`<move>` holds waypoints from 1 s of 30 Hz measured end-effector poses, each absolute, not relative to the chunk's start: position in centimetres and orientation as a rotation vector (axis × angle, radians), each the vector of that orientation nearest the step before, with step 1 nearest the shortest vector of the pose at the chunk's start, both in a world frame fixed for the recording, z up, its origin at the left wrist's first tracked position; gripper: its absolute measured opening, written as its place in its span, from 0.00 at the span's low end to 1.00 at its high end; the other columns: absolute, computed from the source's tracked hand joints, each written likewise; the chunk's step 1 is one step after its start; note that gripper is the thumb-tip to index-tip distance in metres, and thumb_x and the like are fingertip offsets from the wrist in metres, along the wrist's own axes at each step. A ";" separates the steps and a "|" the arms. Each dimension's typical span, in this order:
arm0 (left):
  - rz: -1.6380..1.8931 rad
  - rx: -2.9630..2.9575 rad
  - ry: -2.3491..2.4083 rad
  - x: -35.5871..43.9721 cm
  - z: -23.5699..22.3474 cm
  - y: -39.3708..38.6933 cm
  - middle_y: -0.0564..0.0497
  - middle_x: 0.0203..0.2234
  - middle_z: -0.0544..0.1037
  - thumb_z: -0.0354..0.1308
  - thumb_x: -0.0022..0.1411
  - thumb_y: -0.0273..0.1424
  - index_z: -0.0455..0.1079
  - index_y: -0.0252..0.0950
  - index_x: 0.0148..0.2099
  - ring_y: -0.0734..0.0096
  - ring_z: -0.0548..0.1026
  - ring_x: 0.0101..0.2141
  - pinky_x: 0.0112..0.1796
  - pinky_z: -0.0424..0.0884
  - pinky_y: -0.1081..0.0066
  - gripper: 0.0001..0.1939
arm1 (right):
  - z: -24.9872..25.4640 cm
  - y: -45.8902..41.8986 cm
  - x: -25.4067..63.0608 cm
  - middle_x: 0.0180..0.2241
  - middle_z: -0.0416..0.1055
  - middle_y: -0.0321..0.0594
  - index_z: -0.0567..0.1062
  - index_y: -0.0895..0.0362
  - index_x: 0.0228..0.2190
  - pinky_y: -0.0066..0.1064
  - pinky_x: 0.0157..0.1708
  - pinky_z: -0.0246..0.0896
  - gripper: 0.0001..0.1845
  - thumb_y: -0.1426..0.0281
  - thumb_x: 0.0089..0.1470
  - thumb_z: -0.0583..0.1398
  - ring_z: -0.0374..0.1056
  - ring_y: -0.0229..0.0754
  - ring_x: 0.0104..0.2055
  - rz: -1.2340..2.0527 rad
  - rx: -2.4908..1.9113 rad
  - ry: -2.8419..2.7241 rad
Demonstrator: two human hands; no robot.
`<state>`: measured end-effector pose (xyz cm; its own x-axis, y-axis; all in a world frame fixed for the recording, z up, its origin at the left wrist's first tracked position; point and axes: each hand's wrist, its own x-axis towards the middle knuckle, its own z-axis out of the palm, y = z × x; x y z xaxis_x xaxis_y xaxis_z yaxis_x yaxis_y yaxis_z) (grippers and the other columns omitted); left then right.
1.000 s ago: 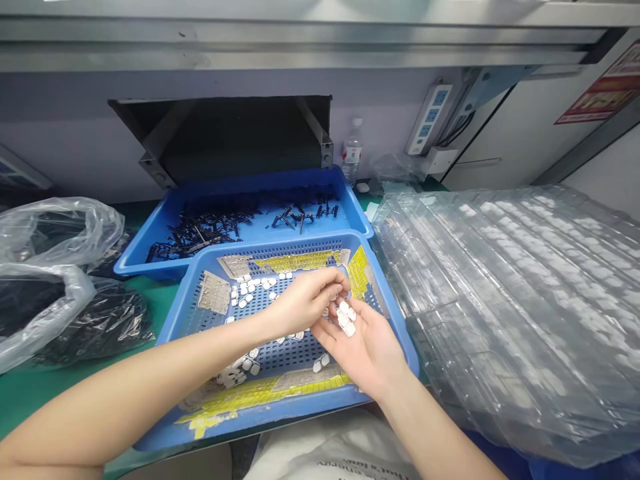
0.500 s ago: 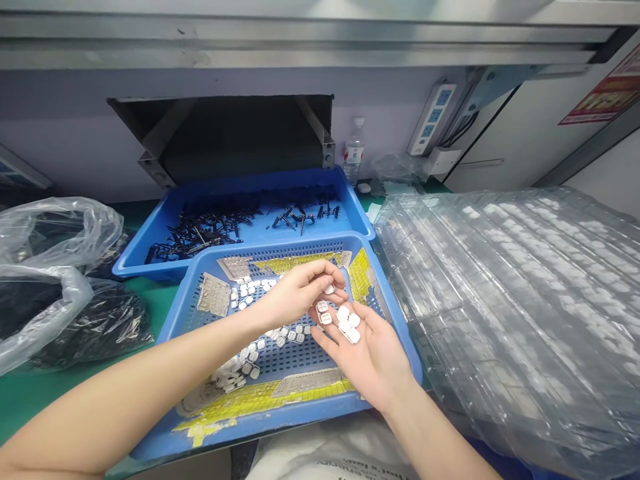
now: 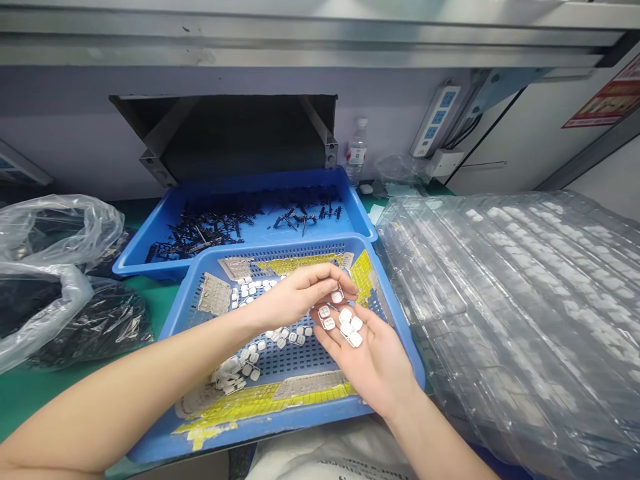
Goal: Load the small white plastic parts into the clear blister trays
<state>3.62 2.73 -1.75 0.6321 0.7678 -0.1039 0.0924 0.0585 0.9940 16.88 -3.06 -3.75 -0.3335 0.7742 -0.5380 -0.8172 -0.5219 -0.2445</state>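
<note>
My left hand (image 3: 313,288) is closed, its thumb and curled fingers gripping a small white square plastic piece (image 3: 337,295). Just below, my right hand (image 3: 367,357) faces palm up with its fingers slightly curled. Several more white square pieces (image 3: 351,327) rest in a small cluster on that palm, and two others (image 3: 326,317) lie along its fingers. Both hands are over a blue perforated basket (image 3: 295,423) patched with yellow and grey tape. Loose white pieces (image 3: 241,369) lie heaped at the basket's left side, with more scattered through its middle and far part.
Behind the basket, a blue tray (image 3: 145,263) holds black plastic parts (image 3: 200,230). Clear plastic bags (image 3: 103,230) with dark contents stand at left. Stacked clear trays (image 3: 500,300) of white pieces fill the right. A bottle (image 3: 357,152) and power strip (image 3: 435,121) are at the back.
My left fingers have shifted slightly right, and the white piece in them now shows more of its face. The pieces on my right palm stay in much the same arrangement.
</note>
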 end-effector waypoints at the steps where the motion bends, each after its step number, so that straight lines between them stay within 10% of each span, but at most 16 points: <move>1: 0.595 1.439 0.758 3.6 -1.7 2.8 0.47 0.37 0.72 0.45 0.62 0.30 0.66 0.35 0.40 0.66 0.70 0.40 0.40 0.66 0.65 0.10 | -3.7 -3.1 16.9 0.32 0.73 0.43 0.71 0.62 0.29 0.36 0.44 0.59 0.09 0.73 0.50 0.52 0.68 0.41 0.38 1.981 -0.750 0.084; 30: 0.861 1.007 0.692 3.7 -2.0 3.2 0.48 0.30 0.74 0.51 0.59 0.28 0.65 0.32 0.35 0.72 0.74 0.32 0.38 0.70 0.73 0.04 | -3.5 -3.2 17.1 0.40 0.70 0.52 0.69 0.66 0.38 0.36 0.43 0.61 0.16 0.68 0.52 0.50 0.67 0.45 0.43 2.006 -0.735 0.085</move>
